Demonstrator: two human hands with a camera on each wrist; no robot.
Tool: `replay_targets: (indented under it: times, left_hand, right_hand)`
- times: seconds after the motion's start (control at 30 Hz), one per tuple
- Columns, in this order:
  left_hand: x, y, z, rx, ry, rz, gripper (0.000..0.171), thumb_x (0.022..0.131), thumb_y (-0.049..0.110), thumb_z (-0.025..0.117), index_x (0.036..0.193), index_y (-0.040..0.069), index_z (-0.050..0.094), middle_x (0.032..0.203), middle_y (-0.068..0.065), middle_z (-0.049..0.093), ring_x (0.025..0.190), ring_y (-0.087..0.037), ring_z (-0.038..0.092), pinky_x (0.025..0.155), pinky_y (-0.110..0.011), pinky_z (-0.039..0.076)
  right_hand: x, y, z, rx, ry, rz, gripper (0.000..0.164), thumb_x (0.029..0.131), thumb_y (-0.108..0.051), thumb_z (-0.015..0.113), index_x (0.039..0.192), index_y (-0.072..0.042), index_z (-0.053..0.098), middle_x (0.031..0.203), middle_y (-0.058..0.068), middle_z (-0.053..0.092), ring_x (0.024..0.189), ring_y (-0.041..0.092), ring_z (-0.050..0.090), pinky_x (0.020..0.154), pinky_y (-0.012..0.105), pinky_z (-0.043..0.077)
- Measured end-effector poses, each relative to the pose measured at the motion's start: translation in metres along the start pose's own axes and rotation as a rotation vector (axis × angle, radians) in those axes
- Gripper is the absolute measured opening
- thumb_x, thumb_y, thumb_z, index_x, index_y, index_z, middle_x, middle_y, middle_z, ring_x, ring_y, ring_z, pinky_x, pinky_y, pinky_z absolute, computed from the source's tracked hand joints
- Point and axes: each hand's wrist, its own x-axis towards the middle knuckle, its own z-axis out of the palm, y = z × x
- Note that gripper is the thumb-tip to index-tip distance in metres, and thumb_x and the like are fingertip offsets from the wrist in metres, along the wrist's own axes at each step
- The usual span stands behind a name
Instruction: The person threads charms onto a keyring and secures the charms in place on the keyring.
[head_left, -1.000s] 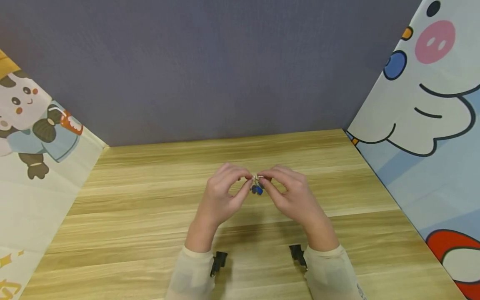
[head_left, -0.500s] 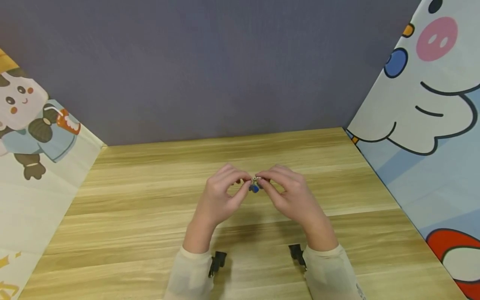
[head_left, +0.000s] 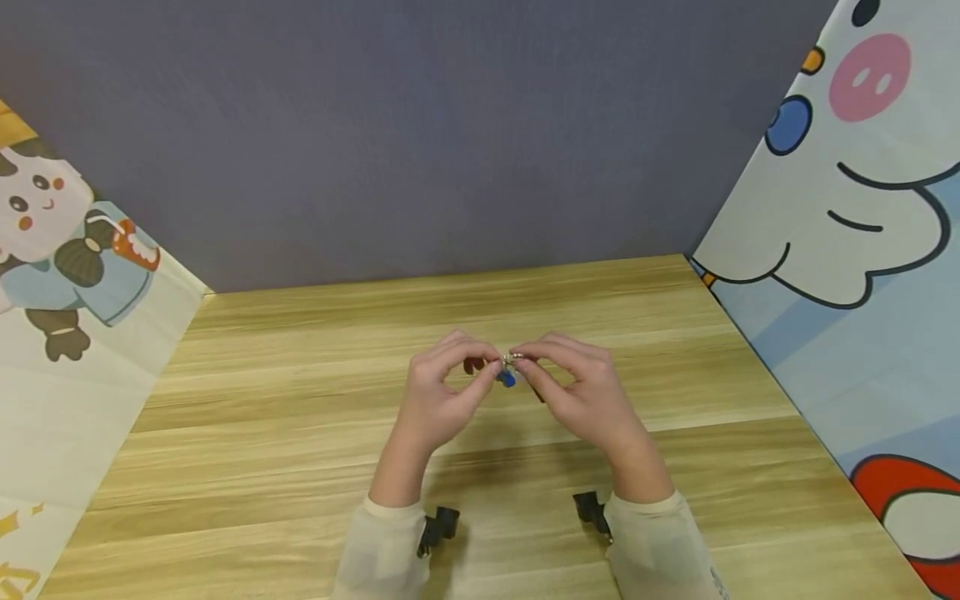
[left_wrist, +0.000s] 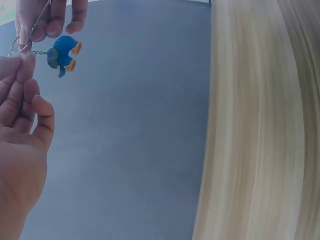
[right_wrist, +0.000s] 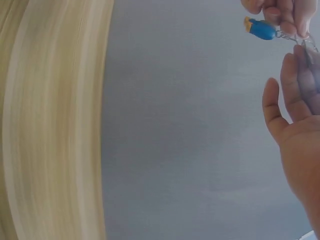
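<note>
A keychain hangs between the two hands, above the table. Its small blue figurine (left_wrist: 64, 54) has yellow-orange feet and dangles on a short metal chain (left_wrist: 37, 52) from a metal split ring. In the head view the figurine (head_left: 507, 379) shows just below the fingertips. My left hand (head_left: 438, 396) pinches the ring from the left between thumb and forefinger. From the right, my right hand (head_left: 581, 387) pinches metal at the same ring. A thin metal piece (left_wrist: 39, 20) runs from the ring along the right fingers; its kind I cannot tell. Fingertips partly hide the ring.
Under the hands lies a wood-grain table (head_left: 300, 433). A grey panel (head_left: 450, 142) stands behind it, with cartoon-printed panels at the left (head_left: 45, 350) and right (head_left: 795, 333). Black wrist mounts (head_left: 438, 529) stick inward from both sleeves.
Both hands stay close together with fingers making small shifts at the ring. The blue figurine has swung slightly left, and a thin dark edge now shows beneath the right thumb.
</note>
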Motion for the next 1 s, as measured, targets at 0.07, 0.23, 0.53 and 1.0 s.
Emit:
replay_targets:
  times: [0.07,0.23,0.53,1.0]
  left_hand:
    - [-0.0013,-0.0003,0.0008,-0.068,0.006,-0.030,0.010,0.092,-0.009,0.074,0.095,0.000,0.075,0.086,-0.012,0.074,0.079,-0.017,0.061,0.072,-0.027,0.054]
    - [-0.0039,-0.0005,0.0023,-0.171,0.002,-0.110,0.005,0.095,-0.008,0.072,0.098,-0.004,0.075,0.087,-0.016,0.073,0.081,-0.014,0.061,0.075,-0.024,0.054]
    - [-0.0044,-0.0010,0.0017,0.012,-0.045,-0.066,0.010,0.093,-0.003,0.077,0.101,0.003,0.076,0.091,-0.008,0.077,0.081,-0.018,0.062,0.072,-0.031,0.052]
    - [0.0016,0.0068,-0.0019,0.280,-0.134,0.042,0.003,0.099,0.006,0.074,0.102,0.005,0.075,0.089,-0.003,0.074,0.082,-0.015,0.063,0.070,-0.031,0.054]
  right_hand:
    - [-0.0007,0.0000,0.0006,0.031,0.007,0.013,0.013,0.097,-0.001,0.075,0.109,-0.001,0.079,0.093,0.008,0.078,0.069,0.008,0.064,0.073,0.018,0.054]
    - [-0.0027,0.0006,0.0020,0.096,0.019,0.043,0.013,0.097,0.002,0.074,0.109,-0.001,0.079,0.095,0.011,0.079,0.072,0.011,0.066,0.077,0.019,0.055]
    - [-0.0053,0.0019,0.0016,0.063,0.015,0.055,0.013,0.096,0.004,0.074,0.106,-0.002,0.079,0.094,0.010,0.080,0.084,0.017,0.074,0.081,0.019,0.058]
    - [0.0007,-0.0009,0.0001,-0.251,-0.027,-0.111,0.006,0.099,-0.004,0.073,0.102,-0.002,0.078,0.089,0.006,0.079,0.080,0.019,0.072,0.074,0.038,0.060]
